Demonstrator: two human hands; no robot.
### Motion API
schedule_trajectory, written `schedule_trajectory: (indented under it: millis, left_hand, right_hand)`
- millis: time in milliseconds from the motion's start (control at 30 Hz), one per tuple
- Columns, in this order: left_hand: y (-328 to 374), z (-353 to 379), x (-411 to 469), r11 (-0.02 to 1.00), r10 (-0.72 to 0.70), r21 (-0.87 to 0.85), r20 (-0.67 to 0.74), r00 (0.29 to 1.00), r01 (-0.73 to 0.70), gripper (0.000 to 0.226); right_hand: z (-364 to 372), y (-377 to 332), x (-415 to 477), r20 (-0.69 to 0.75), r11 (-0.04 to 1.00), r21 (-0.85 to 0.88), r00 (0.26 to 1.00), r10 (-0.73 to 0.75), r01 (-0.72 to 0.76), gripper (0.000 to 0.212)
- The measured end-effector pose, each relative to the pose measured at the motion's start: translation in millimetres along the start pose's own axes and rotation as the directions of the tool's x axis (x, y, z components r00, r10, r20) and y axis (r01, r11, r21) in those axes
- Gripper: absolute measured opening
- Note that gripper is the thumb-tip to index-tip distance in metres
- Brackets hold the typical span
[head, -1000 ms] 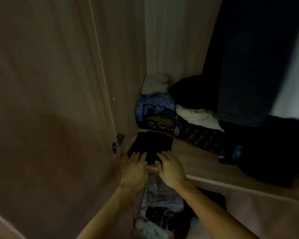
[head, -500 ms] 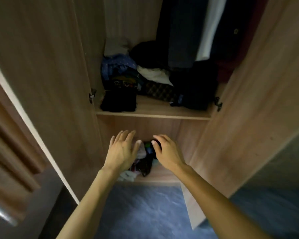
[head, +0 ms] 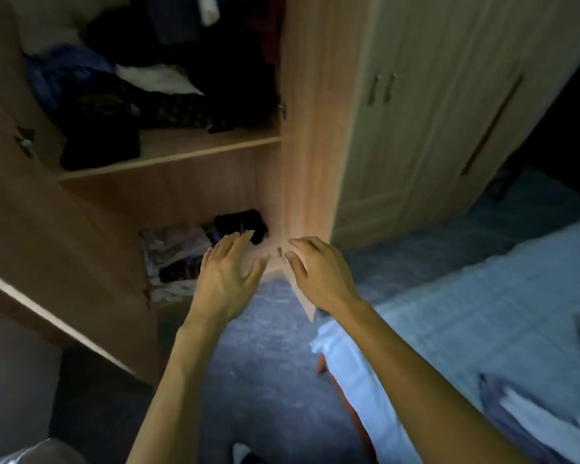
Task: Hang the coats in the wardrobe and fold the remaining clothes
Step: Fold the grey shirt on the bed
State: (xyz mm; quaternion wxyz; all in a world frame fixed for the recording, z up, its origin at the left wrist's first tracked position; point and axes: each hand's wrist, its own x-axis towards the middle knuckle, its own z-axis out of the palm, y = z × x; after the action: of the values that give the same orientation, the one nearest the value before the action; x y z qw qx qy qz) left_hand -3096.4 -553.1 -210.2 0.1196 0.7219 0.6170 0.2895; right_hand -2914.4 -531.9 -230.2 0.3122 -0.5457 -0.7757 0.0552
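The open wooden wardrobe [head: 168, 159] fills the upper left. On its shelf lies a folded black garment [head: 101, 149] in front of a pile of mixed clothes [head: 121, 82], with dark coats [head: 181, 18] hanging above. My left hand [head: 228, 279] and my right hand [head: 318, 276] hover side by side in front of the lower compartment, fingers spread, holding nothing. Clothes [head: 529, 416] lie on the bed at the lower right, partly cut off by the frame edge.
The left wardrobe door [head: 47, 262] and right wardrobe door [head: 308, 162] stand open. The lower compartment holds crumpled clothes and bags [head: 178, 259]. A bed with a light blue sheet [head: 466, 329] lies to the right. A closed wardrobe section [head: 432, 112] stands behind. The floor is grey-blue carpet [head: 265, 380].
My hands left the folded black garment on the shelf and drew back and down, empty. The view pulled out of the wardrobe and swung right, bringing the bed into sight.
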Motion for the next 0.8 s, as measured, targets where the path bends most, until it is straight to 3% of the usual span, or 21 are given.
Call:
schedule_trajectory:
  millis: [167,333,567,800]
  left_hand:
    - [101,83,-73,0.985,0.107,-0.151,0.136,0.985,-0.086,0.06]
    - [188,150,-131,0.961,0.233,-0.233,0.372,0.898,-0.152,0.06]
    - [286,223,-185,0.865,0.5,-0.36,0.561,0.66,-0.349,0.054]
    - [331,281,-198,0.791,0.608,-0.453,0.652,0.453,-0.41,0.049]
  right_hand:
    - [-70,65,-122,-0.042,0.967,-0.007,0.966,0.255,-0.255,0.031]
    - [-134,108,-235,-0.12,0.88,-0.026,0.876,0.468,-0.474,0.035]
    - [-203,161,-365,-0.247,0.695,0.014,0.671,0.699,-0.719,0.039]
    - [-209,195,-441,-0.3,0.468,0.114,0.419,0.857,-0.876,0.028]
